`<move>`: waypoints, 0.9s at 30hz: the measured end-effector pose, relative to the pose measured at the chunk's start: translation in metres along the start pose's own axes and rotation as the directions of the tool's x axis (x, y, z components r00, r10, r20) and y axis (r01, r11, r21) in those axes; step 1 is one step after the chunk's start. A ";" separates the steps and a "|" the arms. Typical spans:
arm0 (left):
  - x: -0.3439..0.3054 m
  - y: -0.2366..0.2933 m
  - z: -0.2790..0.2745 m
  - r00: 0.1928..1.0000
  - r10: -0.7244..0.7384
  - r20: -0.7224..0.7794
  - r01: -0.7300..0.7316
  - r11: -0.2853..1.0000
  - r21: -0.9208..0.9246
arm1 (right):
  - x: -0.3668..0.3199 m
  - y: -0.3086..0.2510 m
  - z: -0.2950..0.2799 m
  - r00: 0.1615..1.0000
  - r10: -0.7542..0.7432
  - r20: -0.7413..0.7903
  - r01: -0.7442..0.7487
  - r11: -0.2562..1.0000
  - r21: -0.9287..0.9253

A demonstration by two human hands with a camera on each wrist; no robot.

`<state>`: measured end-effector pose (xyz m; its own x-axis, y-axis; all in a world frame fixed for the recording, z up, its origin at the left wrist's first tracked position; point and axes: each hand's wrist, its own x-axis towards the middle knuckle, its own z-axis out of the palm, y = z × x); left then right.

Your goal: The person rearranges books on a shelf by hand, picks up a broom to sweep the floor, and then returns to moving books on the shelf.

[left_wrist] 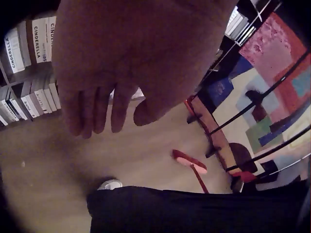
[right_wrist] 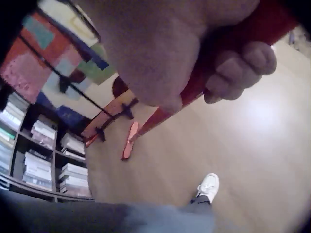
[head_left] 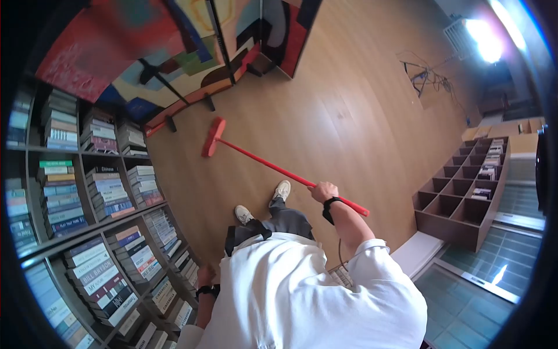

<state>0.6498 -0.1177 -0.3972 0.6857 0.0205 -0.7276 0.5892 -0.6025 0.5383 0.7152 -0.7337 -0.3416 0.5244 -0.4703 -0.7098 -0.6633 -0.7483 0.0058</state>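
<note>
A red broom point(head_left: 264, 161) slants across the head view, its head point(head_left: 213, 137) on the wooden floor in front of the feet. My right hand point(head_left: 324, 191) grips the long handle near its upper end, and in the right wrist view the fingers point(right_wrist: 232, 73) curl round it. Beside the bookshelf, my left hand point(head_left: 206, 274) hangs low with nothing in it. Its fingers point(left_wrist: 99, 109) point loosely downward in the left wrist view, and the broom head point(left_wrist: 190, 162) lies beyond them.
A tall bookshelf point(head_left: 81, 192) full of stacked books runs along the left. A colourful painted folding screen point(head_left: 186, 64) stands on the floor ahead. Low cubbyholes point(head_left: 459, 192) are at the right, with tangled cables point(head_left: 430, 78) farther off on the floor.
</note>
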 end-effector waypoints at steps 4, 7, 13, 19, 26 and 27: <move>-0.005 0.090 0.014 0.950 0.275 0.150 -0.294 0.620 0.727 | -0.035 0.120 0.021 0.983 0.182 0.035 -0.184 0.980 0.075; 0.047 0.097 0.014 0.888 0.340 0.308 -0.428 0.370 0.825 | -0.095 0.181 0.070 0.924 0.365 0.114 -0.381 0.906 0.187; 0.124 0.223 0.040 0.984 -0.176 0.040 0.159 0.949 0.274 | -0.199 0.185 0.179 0.650 0.660 0.377 -0.749 0.469 0.468; 0.180 0.382 0.104 0.964 -0.138 0.228 0.056 0.942 0.330 | -0.244 0.088 0.213 0.520 0.759 0.391 -0.713 0.134 0.689; 0.225 0.508 0.200 0.923 -0.002 0.386 -0.193 0.865 0.464 | -0.302 -0.108 0.252 0.262 0.575 0.775 -0.846 -0.250 0.471; 0.233 0.519 0.215 0.915 0.003 0.403 -0.216 0.847 0.485 | -0.291 -0.115 0.246 0.252 0.571 0.781 -0.841 -0.271 0.469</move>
<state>1.0234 -0.5973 -0.3787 0.4569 -0.3045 -0.8358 0.1436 -0.9020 0.4072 0.5077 -0.3955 -0.3087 -0.6640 -0.1805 -0.7256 -0.5116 0.8174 0.2648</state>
